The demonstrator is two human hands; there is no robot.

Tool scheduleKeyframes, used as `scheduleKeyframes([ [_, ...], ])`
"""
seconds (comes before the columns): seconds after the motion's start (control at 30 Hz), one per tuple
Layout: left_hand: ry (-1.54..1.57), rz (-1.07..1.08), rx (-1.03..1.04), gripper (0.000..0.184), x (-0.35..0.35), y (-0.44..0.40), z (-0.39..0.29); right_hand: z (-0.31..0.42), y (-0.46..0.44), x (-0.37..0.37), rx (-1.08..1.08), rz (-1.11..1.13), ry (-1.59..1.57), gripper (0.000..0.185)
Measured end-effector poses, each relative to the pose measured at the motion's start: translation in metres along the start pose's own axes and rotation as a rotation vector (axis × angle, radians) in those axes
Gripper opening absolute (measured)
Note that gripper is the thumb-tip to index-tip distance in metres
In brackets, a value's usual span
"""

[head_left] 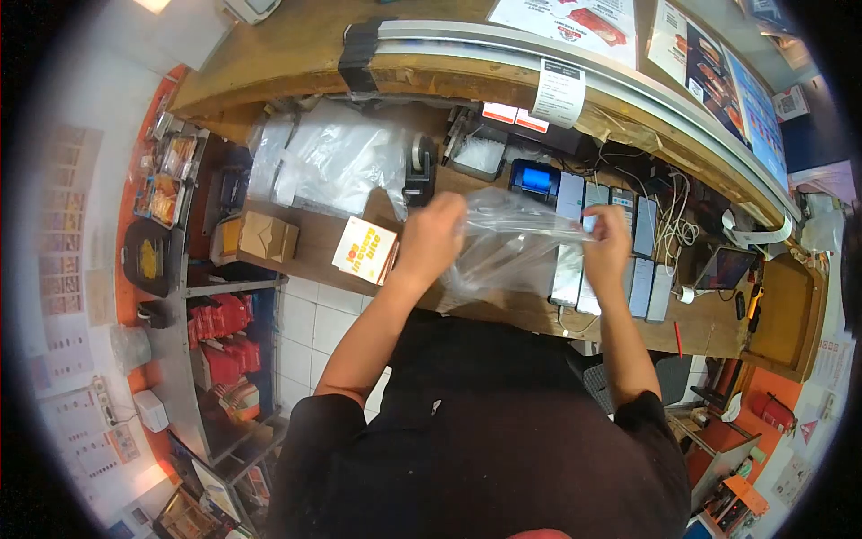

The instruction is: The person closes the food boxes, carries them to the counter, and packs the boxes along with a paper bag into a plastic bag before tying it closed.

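Note:
A clear plastic bag (507,247) is stretched between my two hands above the wooden counter (503,310). My left hand (435,234) is closed on its left upper edge, and my right hand (606,235) pinches the right upper corner. The bag hangs down between them, over the left side of a group of phones (642,287). Left of my left hand lies a stack of white and orange printed boxes (365,250). Behind that, a pile of plastic bags (337,157) rests beside a black tape dispenser (419,171).
Brown cardboard boxes (268,237) sit at the counter's left end. White cables (678,216) tangle behind the phones, with a tablet (725,268) farther right. A raised wooden shelf edge (467,76) crosses above the counter. A red pen (678,339) lies near the front edge.

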State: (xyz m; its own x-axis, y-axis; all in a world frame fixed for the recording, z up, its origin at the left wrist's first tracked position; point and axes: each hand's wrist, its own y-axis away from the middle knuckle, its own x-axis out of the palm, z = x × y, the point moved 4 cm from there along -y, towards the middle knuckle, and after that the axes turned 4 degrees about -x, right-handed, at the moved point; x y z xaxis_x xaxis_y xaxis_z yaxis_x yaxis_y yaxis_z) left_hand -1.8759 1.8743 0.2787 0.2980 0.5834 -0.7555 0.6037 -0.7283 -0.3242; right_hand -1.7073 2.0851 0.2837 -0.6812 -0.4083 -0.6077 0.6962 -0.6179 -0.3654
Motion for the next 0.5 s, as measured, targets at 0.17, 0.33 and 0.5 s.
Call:
scheduleKeyframes([
  [0.17,0.031,-0.34,0.145,0.037,-0.053,0.035,-0.045,0.04,0.01,-0.067,-0.017,-0.338,-0.634,0.014],
  [0.33,0.084,-0.285,-0.277,0.012,-0.023,0.049,0.021,-0.044,0.072,-0.015,0.234,-0.171,-0.022,0.004],
  [0.5,0.206,-0.363,-0.315,0.014,-0.011,0.068,0.035,-0.05,0.078,0.009,0.843,-0.06,-1.159,0.033],
])
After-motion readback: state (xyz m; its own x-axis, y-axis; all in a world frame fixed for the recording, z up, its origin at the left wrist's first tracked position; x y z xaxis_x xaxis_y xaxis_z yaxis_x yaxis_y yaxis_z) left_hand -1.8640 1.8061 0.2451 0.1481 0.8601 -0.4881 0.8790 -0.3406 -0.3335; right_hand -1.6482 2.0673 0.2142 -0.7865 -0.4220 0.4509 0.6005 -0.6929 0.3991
